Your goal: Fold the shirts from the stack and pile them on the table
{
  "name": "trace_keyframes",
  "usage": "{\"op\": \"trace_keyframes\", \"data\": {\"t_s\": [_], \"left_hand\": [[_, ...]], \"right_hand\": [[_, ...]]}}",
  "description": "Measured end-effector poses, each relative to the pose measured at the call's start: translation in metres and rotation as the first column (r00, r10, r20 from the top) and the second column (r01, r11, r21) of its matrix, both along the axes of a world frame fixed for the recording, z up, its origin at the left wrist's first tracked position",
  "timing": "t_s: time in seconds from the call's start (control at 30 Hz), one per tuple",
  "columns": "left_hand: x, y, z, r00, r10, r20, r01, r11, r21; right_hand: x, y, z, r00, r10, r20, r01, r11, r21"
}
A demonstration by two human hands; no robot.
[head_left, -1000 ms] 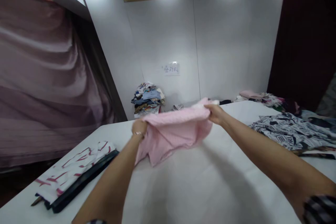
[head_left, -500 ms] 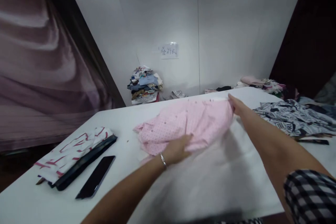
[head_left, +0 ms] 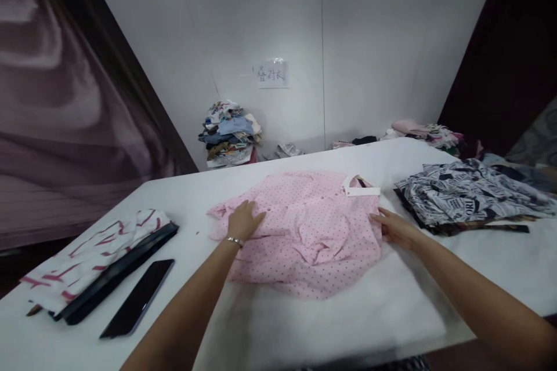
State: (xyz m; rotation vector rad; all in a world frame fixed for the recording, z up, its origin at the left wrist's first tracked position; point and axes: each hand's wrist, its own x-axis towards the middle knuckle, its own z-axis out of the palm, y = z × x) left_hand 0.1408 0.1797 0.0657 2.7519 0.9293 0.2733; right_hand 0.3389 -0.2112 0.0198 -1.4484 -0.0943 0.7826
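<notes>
A pink shirt [head_left: 304, 226] with small dark dots lies spread and rumpled on the white table [head_left: 331, 330]. Its pale collar [head_left: 361, 191] points to the right, and a row of buttons runs across it. My left hand [head_left: 244, 221], a silver bracelet at the wrist, rests on the left part of the shirt, fingers apart. At the right edge, just below the collar, my right hand [head_left: 394, 228] pinches the cloth between thumb and fingers.
Left of the shirt lie a dark phone [head_left: 138, 298] and folded white-and-red cloth [head_left: 98, 252] with dark fabric beneath. A black-and-white printed garment pile [head_left: 470, 194] sits on the right. Stacked clothes [head_left: 230, 133] stand behind the table, below a paper sign [head_left: 273, 74].
The shirt has come down flatter onto the table, its collar now showing. My left hand has shifted left across the cloth; my right hand has dropped lower along the right edge.
</notes>
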Motion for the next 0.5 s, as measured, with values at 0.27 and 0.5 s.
{"op": "trace_keyframes", "data": {"t_s": [0.27, 0.5], "left_hand": [[0.023, 0.009, -0.014, 0.986, 0.069, -0.153, -0.088, 0.989, -0.121], [-0.012, -0.01, -0.004, 0.984, -0.052, 0.17, 0.049, 0.999, 0.02]], "right_hand": [[0.059, 0.019, 0.021, 0.869, -0.485, 0.1, 0.483, 0.874, 0.044], [0.075, -0.01, 0.009, 0.891, -0.452, 0.032, 0.446, 0.888, 0.116]]}}
